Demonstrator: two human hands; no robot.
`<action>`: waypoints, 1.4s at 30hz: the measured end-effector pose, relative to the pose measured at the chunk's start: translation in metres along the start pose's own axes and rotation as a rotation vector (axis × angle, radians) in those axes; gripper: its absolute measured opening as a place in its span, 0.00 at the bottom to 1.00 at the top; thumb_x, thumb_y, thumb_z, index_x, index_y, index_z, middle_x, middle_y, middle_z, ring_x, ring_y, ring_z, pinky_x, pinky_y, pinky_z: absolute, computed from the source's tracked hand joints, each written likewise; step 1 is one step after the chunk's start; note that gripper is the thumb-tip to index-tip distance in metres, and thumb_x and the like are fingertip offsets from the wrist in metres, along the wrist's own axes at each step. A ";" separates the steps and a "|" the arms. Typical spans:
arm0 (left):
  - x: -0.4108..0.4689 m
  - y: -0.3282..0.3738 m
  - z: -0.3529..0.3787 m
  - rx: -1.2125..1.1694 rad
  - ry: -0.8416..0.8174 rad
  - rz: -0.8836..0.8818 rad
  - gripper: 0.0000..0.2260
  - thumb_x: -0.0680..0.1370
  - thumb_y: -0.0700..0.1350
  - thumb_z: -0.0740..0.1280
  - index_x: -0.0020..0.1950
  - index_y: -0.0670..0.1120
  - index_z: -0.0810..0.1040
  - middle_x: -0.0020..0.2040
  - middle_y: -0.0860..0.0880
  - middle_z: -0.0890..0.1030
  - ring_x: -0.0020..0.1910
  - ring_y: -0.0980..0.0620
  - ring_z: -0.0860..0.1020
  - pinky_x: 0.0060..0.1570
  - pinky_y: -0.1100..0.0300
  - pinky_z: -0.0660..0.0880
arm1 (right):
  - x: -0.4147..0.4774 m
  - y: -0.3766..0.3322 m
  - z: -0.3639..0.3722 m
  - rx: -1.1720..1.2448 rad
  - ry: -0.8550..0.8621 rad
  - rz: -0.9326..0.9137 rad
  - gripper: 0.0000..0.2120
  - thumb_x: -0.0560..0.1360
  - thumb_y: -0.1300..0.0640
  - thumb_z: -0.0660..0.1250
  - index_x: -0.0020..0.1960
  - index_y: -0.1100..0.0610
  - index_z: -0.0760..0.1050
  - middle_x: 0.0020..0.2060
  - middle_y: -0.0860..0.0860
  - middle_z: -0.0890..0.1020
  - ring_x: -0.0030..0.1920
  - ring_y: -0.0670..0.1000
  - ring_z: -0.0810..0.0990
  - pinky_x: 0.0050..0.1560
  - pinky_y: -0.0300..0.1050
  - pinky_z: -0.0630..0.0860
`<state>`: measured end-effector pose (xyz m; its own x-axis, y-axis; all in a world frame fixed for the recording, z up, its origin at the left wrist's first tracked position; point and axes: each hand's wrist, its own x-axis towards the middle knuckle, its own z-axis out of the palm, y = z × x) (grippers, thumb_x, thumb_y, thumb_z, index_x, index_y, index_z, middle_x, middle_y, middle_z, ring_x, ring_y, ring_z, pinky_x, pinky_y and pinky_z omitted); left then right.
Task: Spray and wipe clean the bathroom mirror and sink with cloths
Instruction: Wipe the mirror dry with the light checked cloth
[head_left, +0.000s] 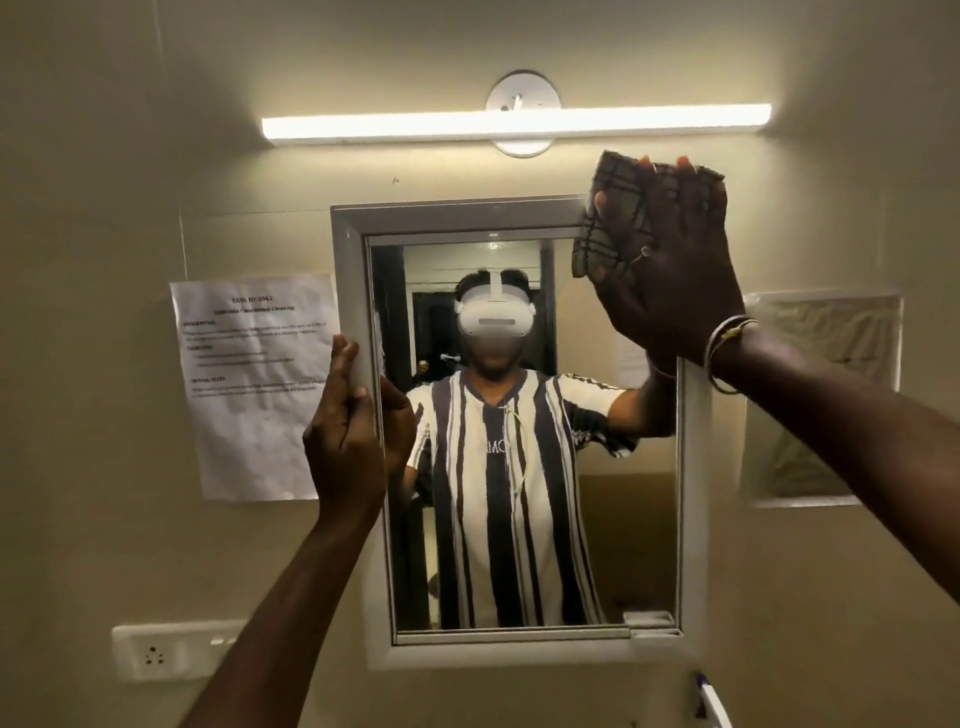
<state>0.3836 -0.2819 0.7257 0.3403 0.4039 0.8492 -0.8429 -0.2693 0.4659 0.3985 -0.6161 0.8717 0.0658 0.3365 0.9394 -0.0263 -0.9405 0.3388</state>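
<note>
The mirror (602, 519) hangs upright on the wall, long side vertical, glass facing me. Its upper right corner is hidden behind my right hand and the cloth. A lit light bar (514, 124) runs level above it. On the paper notice (254, 389) to the left I can read "TASK ID"; the rest is too blurred to read. My right hand (670, 270) lies flat, fingers straight, pressing the folded checked cloth (608, 218) on that corner; the cloth stands roughly on end. My left hand (348, 431) grips the mirror's left frame edge, fingers curled round it. At the lower right, the picture's edge cuts off a white and blue object (714, 701).
</note>
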 end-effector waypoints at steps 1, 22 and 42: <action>0.000 0.001 0.000 -0.009 0.001 0.001 0.22 0.82 0.38 0.57 0.76 0.48 0.70 0.76 0.58 0.70 0.74 0.62 0.68 0.71 0.51 0.72 | 0.002 -0.001 -0.001 0.004 0.010 -0.008 0.34 0.81 0.35 0.52 0.83 0.48 0.55 0.82 0.60 0.55 0.81 0.66 0.51 0.78 0.69 0.50; 0.003 0.007 -0.008 -0.112 -0.024 -0.082 0.20 0.83 0.37 0.57 0.73 0.52 0.72 0.75 0.57 0.71 0.74 0.60 0.68 0.73 0.51 0.69 | 0.059 -0.140 0.004 0.123 -0.013 -0.094 0.32 0.81 0.32 0.48 0.82 0.44 0.56 0.82 0.59 0.56 0.81 0.67 0.53 0.78 0.70 0.49; 0.012 0.002 -0.019 -0.335 -0.050 -0.213 0.18 0.84 0.41 0.56 0.73 0.48 0.74 0.71 0.50 0.77 0.71 0.49 0.74 0.72 0.41 0.69 | 0.079 -0.211 0.007 0.231 -0.020 -0.205 0.30 0.82 0.36 0.50 0.82 0.42 0.56 0.82 0.57 0.56 0.81 0.67 0.52 0.78 0.70 0.48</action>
<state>0.3779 -0.2615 0.7320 0.5349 0.3745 0.7574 -0.8378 0.1188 0.5329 0.4162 -0.3911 0.8744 0.0662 0.5217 0.8505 0.2169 -0.8395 0.4981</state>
